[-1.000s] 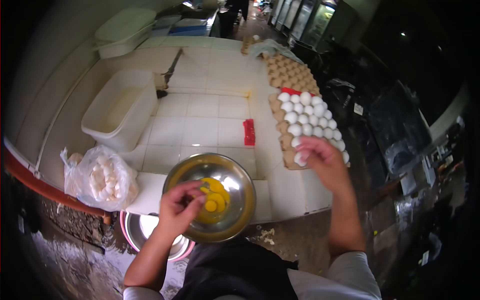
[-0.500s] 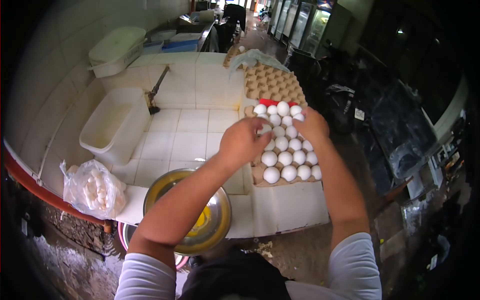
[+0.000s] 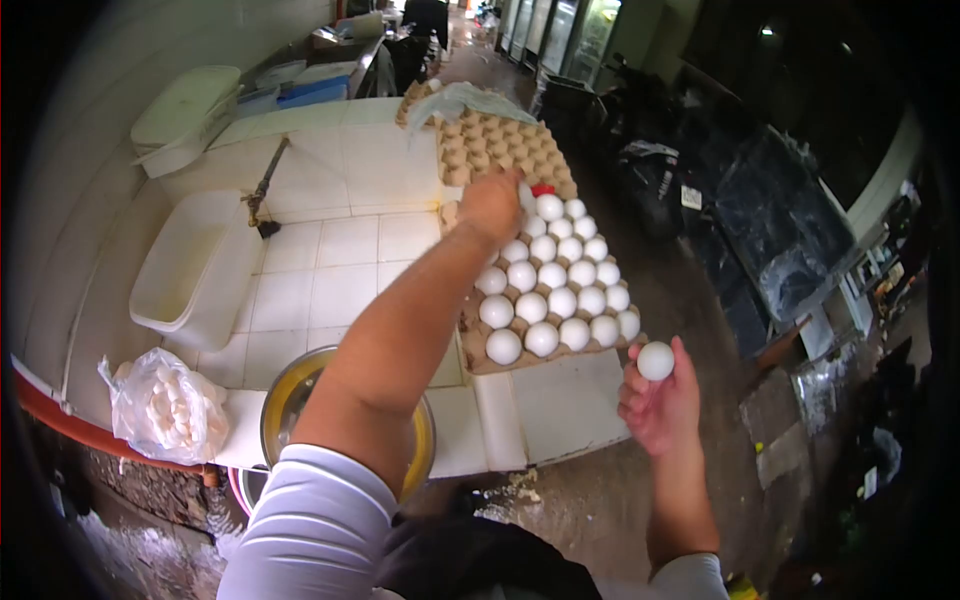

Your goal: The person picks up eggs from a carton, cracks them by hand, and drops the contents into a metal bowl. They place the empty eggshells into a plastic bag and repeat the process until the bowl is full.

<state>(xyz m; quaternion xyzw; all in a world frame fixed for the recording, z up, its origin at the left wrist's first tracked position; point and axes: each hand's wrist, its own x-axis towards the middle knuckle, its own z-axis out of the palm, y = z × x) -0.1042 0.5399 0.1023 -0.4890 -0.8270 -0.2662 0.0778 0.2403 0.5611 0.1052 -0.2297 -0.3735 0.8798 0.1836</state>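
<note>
A cardboard tray point(image 3: 478, 362) filled with white eggs point(image 3: 541, 338) rests on the tiled ledge. My left hand point(image 3: 491, 208) reaches over the tray's far left corner, its fingers bent around an egg that shows only in part. Off the near right corner of the tray, my right hand point(image 3: 662, 400) is raised palm up, with a white egg point(image 3: 655, 361) held in its fingertips. Behind the full tray lies an empty egg tray point(image 3: 500, 145), and a bit of red point(image 3: 542, 190) shows between the two.
A metal bowl point(image 3: 425, 440) stands partly under my left arm. To the left are a white tub point(image 3: 190, 265), a lidded container point(image 3: 187, 115), a tap point(image 3: 265, 190) and a plastic bag of shells point(image 3: 170, 405). A thin plastic bag point(image 3: 465, 100) lies across the far trays.
My right hand has moved off the tray towards me and now holds up an egg. My left hand has gone to the tray's far corner. The view has shifted to the right.
</note>
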